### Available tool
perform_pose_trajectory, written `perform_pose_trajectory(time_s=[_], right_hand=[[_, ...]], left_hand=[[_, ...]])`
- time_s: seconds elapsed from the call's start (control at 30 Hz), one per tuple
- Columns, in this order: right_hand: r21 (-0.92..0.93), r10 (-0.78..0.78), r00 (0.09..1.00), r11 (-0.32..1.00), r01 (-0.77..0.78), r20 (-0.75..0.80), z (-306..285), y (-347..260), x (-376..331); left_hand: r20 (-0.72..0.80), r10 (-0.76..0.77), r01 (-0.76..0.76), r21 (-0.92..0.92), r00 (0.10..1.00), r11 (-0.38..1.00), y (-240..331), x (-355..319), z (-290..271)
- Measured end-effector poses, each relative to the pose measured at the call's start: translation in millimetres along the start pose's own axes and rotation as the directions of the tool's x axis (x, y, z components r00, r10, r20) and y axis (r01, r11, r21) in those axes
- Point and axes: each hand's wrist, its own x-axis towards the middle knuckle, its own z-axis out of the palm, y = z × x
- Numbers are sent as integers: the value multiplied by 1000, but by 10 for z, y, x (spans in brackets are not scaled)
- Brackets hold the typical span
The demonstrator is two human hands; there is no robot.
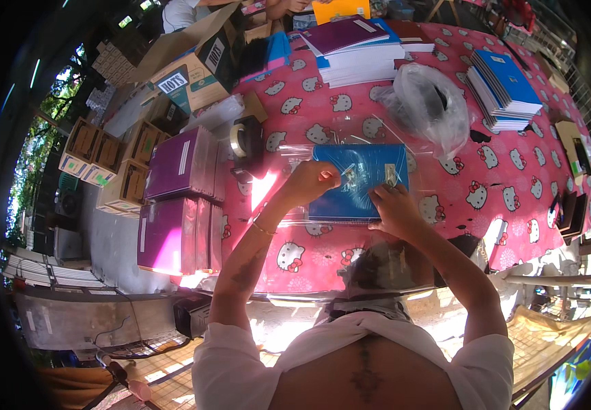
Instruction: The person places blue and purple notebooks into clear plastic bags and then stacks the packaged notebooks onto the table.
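Blue notebook (350, 205) under clear film (426, 195)

On my remote feed, left fingers (328, 179) curl narrow over the notebook; whether they pinch film I cannot tell. Right fingers (383, 195) spread across it, seemingly steadying it. Tape dispenser (249, 142): left of both, seemingly for easy reach.

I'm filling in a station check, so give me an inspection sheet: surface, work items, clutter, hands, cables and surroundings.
Surface: pink patterned cloth covers the table.
Work items: blue book lies flat, with clear plastic film around it.
Clutter: purple book stacks and tape dispenser on the left; crumpled clear plastic beyond the book; blue book stack on the right.
Hands: left hand curled at the book's left side, grip unclear; right hand spread near its right edge.
Cables: thin cord off the table, lower left.
Surroundings: cardboard boxes at left; another person across the table, partly seen.
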Motion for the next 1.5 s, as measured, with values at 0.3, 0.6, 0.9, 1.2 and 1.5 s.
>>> perform_pose_trajectory(time_s=[0.3,0.6,0.9,1.2,1.5], right_hand=[[21,16,996,1000,-14,-90,117,13,-45],[25,73,947,997,-68,-314,206,145,-46],[274,156,988,950,-152,7,220,789,907],[477,104,847,787,-390,522,32,1245,932],[992,493,865,38,-122,87,952,-188,-597]], left_hand=[[188,-137,82,275,972,958,-192,370,707],[11,-274,208,621,962,756,-113,300,724],[-531,-429,372,-218,731,902,-143,-807,1353],[-216,-741,208,-877,636,434,-207,-886,1842],[-122,-448,177,-803,885,569,-870,-1296,1106]])
